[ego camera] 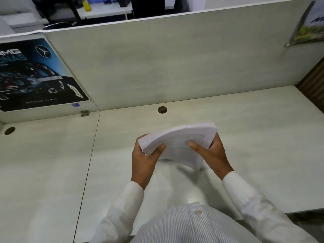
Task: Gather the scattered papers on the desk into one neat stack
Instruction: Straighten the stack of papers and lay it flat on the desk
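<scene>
Papers: we hold one bent stack of papers (178,139) above the middle of the table (245,137).
Hands: our left hand (145,158) and right hand (212,153) each pinch a side.

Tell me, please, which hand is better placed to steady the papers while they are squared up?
The left hand: it clamps the stack of papers at its corner, while the right hand only grips the sagging side.

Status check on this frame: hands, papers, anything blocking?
Left hand and right hand both gripping paper stack. Stack bowed, held above desk. No loose sheets visible, nothing blocking.
</scene>
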`<state>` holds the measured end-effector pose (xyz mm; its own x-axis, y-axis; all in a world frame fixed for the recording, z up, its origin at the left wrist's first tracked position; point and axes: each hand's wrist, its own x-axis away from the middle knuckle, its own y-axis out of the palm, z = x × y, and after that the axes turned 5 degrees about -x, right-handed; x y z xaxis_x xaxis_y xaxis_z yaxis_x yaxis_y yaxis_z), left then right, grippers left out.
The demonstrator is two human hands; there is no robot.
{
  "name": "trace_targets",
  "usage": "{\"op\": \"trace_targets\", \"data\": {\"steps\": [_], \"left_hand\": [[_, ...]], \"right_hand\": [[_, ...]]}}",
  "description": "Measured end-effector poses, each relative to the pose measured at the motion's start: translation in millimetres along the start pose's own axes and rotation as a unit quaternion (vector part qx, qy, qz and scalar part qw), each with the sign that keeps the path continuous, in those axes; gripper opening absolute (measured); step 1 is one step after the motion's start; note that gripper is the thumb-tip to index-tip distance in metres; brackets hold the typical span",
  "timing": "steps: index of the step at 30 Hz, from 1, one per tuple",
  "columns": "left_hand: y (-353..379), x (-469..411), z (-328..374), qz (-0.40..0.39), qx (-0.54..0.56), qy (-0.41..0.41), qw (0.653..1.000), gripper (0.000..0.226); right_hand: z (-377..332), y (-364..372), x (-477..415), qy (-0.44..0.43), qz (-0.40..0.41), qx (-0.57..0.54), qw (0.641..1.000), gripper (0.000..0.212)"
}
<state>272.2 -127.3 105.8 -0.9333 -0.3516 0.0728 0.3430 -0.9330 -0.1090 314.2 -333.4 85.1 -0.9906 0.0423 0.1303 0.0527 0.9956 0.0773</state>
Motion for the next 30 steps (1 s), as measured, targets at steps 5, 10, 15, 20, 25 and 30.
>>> {"op": "trace_targets", "data": {"steps": [5,10,15,20,25,30], "left_hand": [[1.1,-3.1,-1.6,0.020,-0.004,0.015,1.000,0.039],[10.6,-7.2,-1.8,0.031,0.033,-0.016,0.999,0.016],[21.0,-29.6,16.6,0.046,0.065,-0.038,0.996,0.012],[19.6,-24.0,17.7,0.023,0.047,-0.010,0.999,0.017],[13.8,-19.9,-1.8,0.013,0.024,-0.059,0.998,0.035],[12.8,-20.9,0.9,0.003,0.028,-0.037,0.999,0.039]], "right_hand": [[6.3,0.2,6.7,-0.016,0.022,0.002,1.000,0.062],[12.7,8.7,10.3,0.002,0.005,0.018,1.000,0.047],[-3.4,19.7,-6.0,0.012,0.032,0.022,0.999,0.026],[-7.6,9.8,-9.1,-0.016,0.031,-0.004,0.999,0.030],[-0.2,7.6,-9.2,0.004,0.027,-0.001,1.000,0.041],[-0.8,10.2,-8.9,-0.016,0.021,-0.010,1.000,0.055]]}}
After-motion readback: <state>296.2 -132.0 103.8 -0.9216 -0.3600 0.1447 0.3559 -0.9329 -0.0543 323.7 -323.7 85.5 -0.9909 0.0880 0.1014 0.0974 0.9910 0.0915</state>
